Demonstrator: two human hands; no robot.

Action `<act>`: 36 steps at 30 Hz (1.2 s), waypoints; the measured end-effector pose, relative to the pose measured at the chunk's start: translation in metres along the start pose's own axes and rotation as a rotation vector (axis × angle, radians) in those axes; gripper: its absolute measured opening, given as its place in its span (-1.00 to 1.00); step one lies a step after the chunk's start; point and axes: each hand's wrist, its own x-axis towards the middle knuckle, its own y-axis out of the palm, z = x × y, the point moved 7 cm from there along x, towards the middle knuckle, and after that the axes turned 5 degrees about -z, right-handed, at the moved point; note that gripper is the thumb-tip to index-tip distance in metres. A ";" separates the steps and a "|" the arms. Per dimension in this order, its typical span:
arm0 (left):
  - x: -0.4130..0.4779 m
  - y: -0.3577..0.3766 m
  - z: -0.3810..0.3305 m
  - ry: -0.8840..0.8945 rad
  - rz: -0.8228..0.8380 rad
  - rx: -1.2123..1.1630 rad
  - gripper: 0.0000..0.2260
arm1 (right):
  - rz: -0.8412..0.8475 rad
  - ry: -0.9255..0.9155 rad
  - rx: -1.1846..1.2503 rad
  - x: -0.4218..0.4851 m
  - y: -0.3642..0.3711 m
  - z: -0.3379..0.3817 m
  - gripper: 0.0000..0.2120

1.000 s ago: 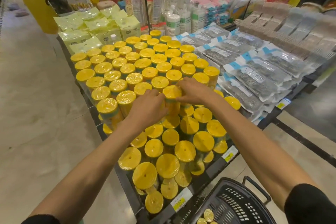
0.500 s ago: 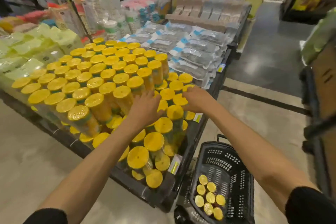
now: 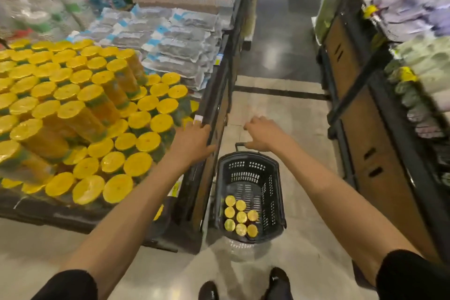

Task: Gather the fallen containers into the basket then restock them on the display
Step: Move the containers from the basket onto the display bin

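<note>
A dark plastic basket point(image 3: 275, 178) stands on the floor by the display's corner. Inside it, several yellow-lidded containers point(image 3: 240, 217) stand upright. The display table point(image 3: 211, 114) on the left carries many more yellow-lidded containers point(image 3: 136, 124), stacked in two levels. My left hand point(image 3: 193, 140) hovers empty over the table's right edge, fingers loose. My right hand point(image 3: 264, 133) hangs empty above the basket's far handle point(image 3: 239, 145), fingers relaxed and apart from it.
Grey packets with blue labels point(image 3: 170, 41) fill the table beyond the containers. A second shelf unit point(image 3: 370, 129) with bagged goods lines the right side. The aisle floor point(image 3: 280, 105) runs between them. My shoes point(image 3: 277, 282) show at the bottom.
Both hands have left the containers on the display and moved right, toward the table's edge and above the basket. My view has swung right and down, bringing the whole basket into sight.
</note>
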 end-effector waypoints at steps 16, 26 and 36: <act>0.010 0.066 -0.162 -0.187 0.137 -0.127 -0.57 | 0.117 -0.192 0.063 -0.052 0.083 -0.132 -0.53; 0.017 0.136 -0.178 -0.177 0.282 -0.143 -0.55 | 0.276 -0.124 0.141 -0.056 0.161 -0.152 -0.49; 0.027 0.251 -0.149 -0.067 0.380 -0.207 -0.60 | 0.331 0.007 0.227 -0.038 0.260 -0.126 -0.56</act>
